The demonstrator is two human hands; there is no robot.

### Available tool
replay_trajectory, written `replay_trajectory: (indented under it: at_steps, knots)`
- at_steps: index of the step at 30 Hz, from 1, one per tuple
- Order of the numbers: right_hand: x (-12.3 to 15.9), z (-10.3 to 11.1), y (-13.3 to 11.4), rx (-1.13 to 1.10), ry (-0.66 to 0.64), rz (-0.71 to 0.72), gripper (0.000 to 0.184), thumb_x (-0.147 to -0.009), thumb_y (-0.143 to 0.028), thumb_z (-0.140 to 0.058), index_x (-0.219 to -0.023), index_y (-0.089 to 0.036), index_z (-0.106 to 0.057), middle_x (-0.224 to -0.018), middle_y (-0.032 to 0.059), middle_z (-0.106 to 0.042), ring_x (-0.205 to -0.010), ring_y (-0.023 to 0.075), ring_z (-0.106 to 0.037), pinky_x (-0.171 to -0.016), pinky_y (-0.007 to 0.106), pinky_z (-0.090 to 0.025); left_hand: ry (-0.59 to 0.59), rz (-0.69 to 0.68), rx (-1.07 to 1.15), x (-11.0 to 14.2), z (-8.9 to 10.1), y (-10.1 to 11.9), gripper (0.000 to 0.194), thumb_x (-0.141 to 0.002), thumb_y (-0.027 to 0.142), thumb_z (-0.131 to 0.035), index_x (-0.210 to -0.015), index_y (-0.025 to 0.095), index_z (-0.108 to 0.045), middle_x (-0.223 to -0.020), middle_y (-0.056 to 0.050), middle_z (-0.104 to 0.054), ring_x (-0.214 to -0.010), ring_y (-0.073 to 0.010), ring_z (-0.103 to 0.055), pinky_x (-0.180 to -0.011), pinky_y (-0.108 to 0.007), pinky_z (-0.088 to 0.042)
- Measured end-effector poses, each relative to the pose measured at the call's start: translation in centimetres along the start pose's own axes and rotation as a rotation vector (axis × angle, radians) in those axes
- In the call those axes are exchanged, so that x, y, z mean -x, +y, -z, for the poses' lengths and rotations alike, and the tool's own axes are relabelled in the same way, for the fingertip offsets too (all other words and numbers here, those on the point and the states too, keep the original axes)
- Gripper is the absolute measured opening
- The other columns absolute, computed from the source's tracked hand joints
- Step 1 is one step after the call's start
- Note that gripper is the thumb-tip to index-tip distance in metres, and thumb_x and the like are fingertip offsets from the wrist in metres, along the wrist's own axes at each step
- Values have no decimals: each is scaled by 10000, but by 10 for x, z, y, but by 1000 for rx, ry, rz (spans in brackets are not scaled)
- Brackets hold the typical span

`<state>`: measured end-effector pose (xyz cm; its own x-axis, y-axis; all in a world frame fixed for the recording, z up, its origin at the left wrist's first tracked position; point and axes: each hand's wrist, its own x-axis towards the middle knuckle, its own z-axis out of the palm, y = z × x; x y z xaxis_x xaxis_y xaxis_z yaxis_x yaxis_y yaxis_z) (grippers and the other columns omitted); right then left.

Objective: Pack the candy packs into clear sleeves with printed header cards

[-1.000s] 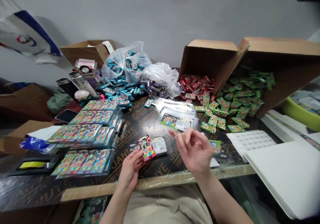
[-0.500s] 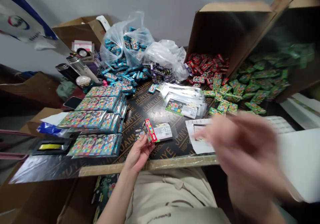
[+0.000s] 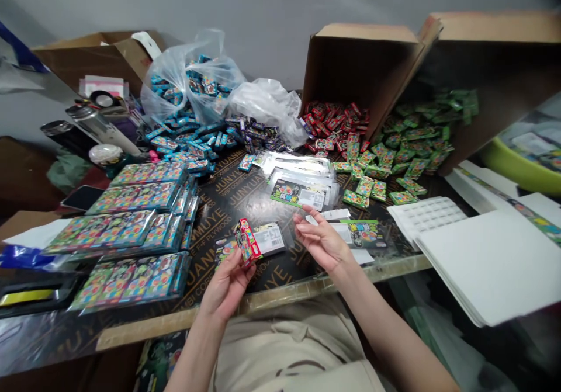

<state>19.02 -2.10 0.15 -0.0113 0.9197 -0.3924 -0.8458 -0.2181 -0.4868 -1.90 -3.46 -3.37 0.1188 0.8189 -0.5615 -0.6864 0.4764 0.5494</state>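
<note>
My left hand (image 3: 230, 284) pinches a small red printed box (image 3: 249, 241) between thumb and fingers near the table's front edge. Beneath that box lies a clear pouch with a printed card (image 3: 272, 239), partly hidden by the box and hand. My right hand (image 3: 323, 245) is just to the right, palm turned inward, fingers bent but apart, with nothing visible in it. Behind its wrist, a dark card with a green strip (image 3: 367, 234) lies over white paper. Further back is a fanned stack of clear pouches with printed cards (image 3: 300, 190).
Stacks of filled packs (image 3: 131, 228) stand on the left. Loose blue boxes (image 3: 193, 138), purple boxes (image 3: 258, 135), red boxes (image 3: 337, 126) and green boxes (image 3: 412, 141) lie along the back. White sheets (image 3: 495, 263) overhang the front edge at right.
My right hand, blurred at the right before, has come left toward the red box. My left hand keeps its hold on that box. The view has turned to the right.
</note>
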Motion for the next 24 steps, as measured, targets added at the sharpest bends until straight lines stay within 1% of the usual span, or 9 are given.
replay_trajectory:
  at_steps: [2,4,8,11,14,17,20,24]
  knots:
    - [-3,3,0,-3,-14,16,505,-527,61,-676,-946,-194,-556,-734,-27,-637,-647,74,-629,-607,151,-519,-1,0,-5,1,1,0,122,-779,72,-533,-854,154,-583,-776,-24,-666,-615,-111,-627,-571,-245,-544]
    - [-5,6,1,-17,-20,35,450,-563,8,-700,-942,-194,-566,-721,-19,-638,-632,79,-630,-613,164,-528,5,1,-14,2,0,-1,121,-781,71,-526,-848,153,-586,-779,-28,-668,-615,-112,-629,-563,-241,-543]
    - [-4,4,2,-39,-38,114,299,-649,-112,-700,-922,-171,-593,-758,15,-658,-782,139,-652,-774,282,-535,20,5,-43,4,-5,-3,131,-784,62,-513,-847,148,-590,-793,-38,-670,-623,-118,-634,-558,-241,-542]
    - [3,-4,0,-9,-48,162,207,-675,-118,-675,-873,-145,-620,-823,37,-678,-830,167,-653,-804,313,-525,28,10,-51,5,-8,-4,138,-788,52,-502,-846,139,-591,-794,-46,-672,-611,-117,-632,-546,-240,-540]
    - [9,-10,-3,-5,-75,177,159,-684,-111,-645,-841,-129,-640,-855,65,-688,-856,191,-651,-840,339,-504,33,9,-48,5,-9,-4,147,-791,45,-495,-854,136,-591,-789,-47,-672,-608,-116,-630,-548,-244,-540]
    - [14,-12,-5,-32,-136,150,157,-719,-159,-591,-859,-118,-649,-900,95,-687,-917,209,-633,-909,379,-454,10,18,-44,5,-10,-5,155,-790,50,-501,-877,136,-595,-801,-48,-671,-611,-116,-628,-551,-251,-542]
    - [18,-13,-7,-33,-191,107,226,-757,-236,-533,-896,-104,-653,-966,114,-672,-989,225,-600,-968,407,-394,-13,24,-32,7,-10,-7,141,-787,56,-510,-855,140,-600,-790,-37,-665,-599,-110,-621,-556,-250,-542]
    - [24,-13,-11,13,-211,94,288,-790,-330,-512,-910,-109,-654,-1012,114,-656,-1048,234,-563,-1004,416,-348,-41,40,-28,9,-9,-7,123,-781,70,-525,-855,134,-599,-754,-29,-646,-587,-105,-609,-564,-242,-535]
